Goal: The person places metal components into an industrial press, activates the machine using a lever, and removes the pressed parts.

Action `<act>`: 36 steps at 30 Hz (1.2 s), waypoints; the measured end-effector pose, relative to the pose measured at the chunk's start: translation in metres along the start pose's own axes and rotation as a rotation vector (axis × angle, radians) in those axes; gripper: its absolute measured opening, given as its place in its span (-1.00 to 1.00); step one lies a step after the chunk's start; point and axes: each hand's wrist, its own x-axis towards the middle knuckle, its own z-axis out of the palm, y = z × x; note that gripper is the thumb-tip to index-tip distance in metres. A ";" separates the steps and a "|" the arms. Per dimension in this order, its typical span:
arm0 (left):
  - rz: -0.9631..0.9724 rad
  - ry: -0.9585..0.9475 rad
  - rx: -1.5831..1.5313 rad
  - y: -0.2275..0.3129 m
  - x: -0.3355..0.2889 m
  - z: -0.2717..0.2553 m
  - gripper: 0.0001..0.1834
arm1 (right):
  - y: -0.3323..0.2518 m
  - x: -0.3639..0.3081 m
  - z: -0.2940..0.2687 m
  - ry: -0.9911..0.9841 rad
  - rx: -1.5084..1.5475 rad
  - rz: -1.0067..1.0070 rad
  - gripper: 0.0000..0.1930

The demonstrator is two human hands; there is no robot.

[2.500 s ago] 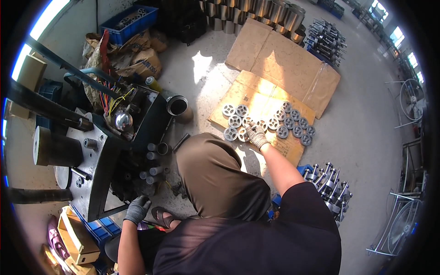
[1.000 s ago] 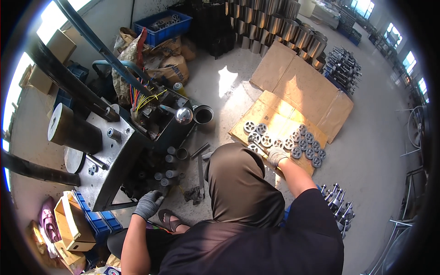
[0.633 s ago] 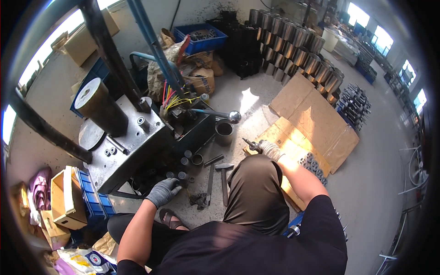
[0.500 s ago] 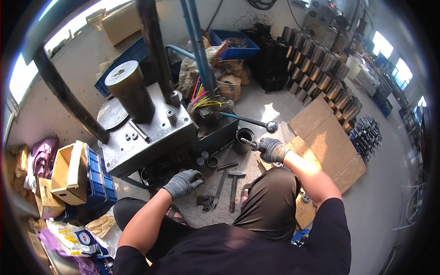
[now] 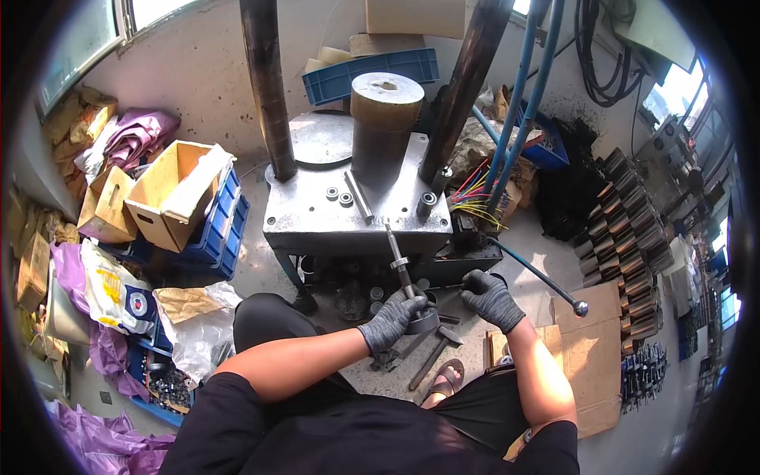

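Daylight enters through windows (image 5: pixel 79 67) at upper left and right, the latter overexposed. Sunlight patches the cardboard (image 5: pixel 594 332); deep shadow lies beneath the tabletop (image 5: pixel 317 226), whose metal shows pale sheen. Fisheye distortion bends the periphery, which softens at right and blackens.

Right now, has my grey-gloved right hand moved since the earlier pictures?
Yes: the grey-gloved right hand has moved left, away from the flat brown cardboard sheet on the floor, toward the grey steel-topped machine table.

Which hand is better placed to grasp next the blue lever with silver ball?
Probably the right grey-gloved hand: nearer the lever, seemingly empty. The left grey-gloved hand holds a grey metal shaft.
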 end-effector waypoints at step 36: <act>0.510 0.264 0.501 0.054 0.056 -0.073 -0.90 | -0.013 0.005 -0.005 -0.677 -0.775 -0.028 -0.68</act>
